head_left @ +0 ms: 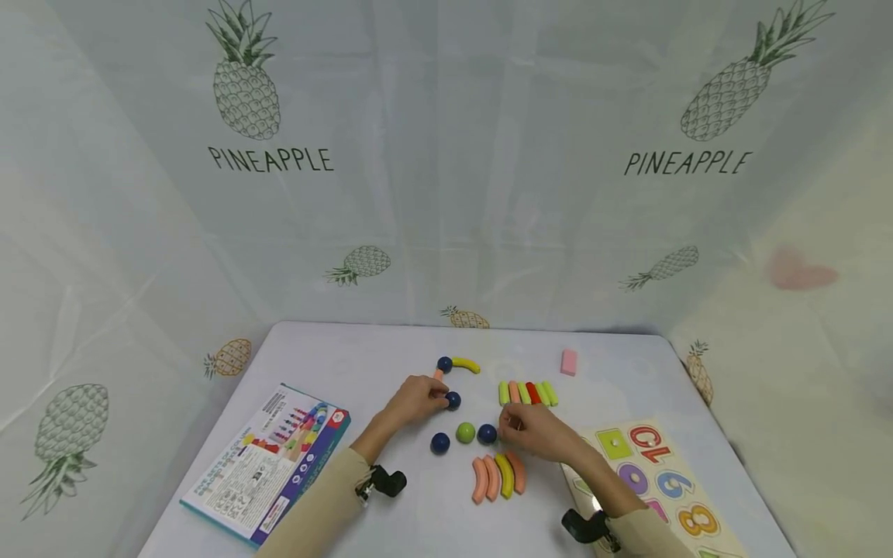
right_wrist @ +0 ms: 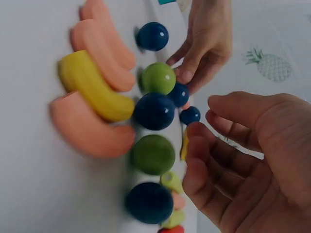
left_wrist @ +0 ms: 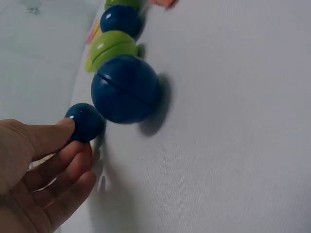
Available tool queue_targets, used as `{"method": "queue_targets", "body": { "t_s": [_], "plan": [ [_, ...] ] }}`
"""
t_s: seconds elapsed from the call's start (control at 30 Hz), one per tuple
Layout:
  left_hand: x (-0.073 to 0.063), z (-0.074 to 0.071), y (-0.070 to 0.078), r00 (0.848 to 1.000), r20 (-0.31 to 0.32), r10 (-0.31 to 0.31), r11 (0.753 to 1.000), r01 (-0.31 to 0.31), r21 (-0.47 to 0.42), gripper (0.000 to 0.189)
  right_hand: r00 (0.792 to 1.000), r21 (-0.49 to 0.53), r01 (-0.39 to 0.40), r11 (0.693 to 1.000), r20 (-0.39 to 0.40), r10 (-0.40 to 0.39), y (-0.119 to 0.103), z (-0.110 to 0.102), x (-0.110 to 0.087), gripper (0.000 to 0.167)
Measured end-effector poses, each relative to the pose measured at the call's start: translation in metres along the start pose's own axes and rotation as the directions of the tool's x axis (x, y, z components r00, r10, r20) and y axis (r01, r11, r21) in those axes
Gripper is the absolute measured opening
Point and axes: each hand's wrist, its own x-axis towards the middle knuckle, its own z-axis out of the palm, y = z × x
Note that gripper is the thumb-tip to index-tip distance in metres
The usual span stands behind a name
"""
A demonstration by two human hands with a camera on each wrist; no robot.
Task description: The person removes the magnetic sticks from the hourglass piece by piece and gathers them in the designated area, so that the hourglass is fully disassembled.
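My left hand [head_left: 417,398] pinches a blue ball [left_wrist: 83,124] between thumb and fingers. Just beyond it, an orange stick [head_left: 439,374] touches another blue ball [head_left: 445,364], which has a curved yellow piece [head_left: 467,364] at its right. My right hand [right_wrist: 248,165] hovers above the table, fingers loosely bent and nothing between them. Below it runs a row of loose balls: a blue ball [right_wrist: 153,36], a green ball [right_wrist: 159,78], a blue ball [right_wrist: 154,111], a green ball [right_wrist: 153,154] and a blue ball [right_wrist: 149,203]. In the head view the right hand hides part of this row.
Curved orange and yellow pieces [head_left: 505,476] lie nearer me. Short green, orange and red sticks [head_left: 533,393] line up behind the right hand. A pink block [head_left: 569,362] lies at the back, a box [head_left: 272,465] at left, a number puzzle board [head_left: 652,480] at right.
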Motion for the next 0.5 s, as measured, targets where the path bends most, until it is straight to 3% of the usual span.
{"method": "queue_targets", "body": {
  "t_s": [0.13,0.3,0.5],
  "plan": [
    [0.003,0.001,0.001,0.999,-0.001,0.034,0.998,-0.034,0.052,0.022,0.999,-0.051,0.018,0.999,-0.045,-0.02,-0.01,0.001,0.026,0.005],
    [0.01,-0.001,-0.002,0.998,-0.061,-0.032,0.985,0.041,0.168,0.022,1.0,-0.078,0.004,0.997,-0.025,-0.006,-0.017,0.006,0.058,0.012],
    [0.012,-0.002,-0.002,0.997,-0.047,-0.057,0.981,0.064,0.182,0.019,0.998,-0.158,-0.064,0.985,-0.02,0.062,-0.013,0.019,0.087,0.033]
  ]
}}
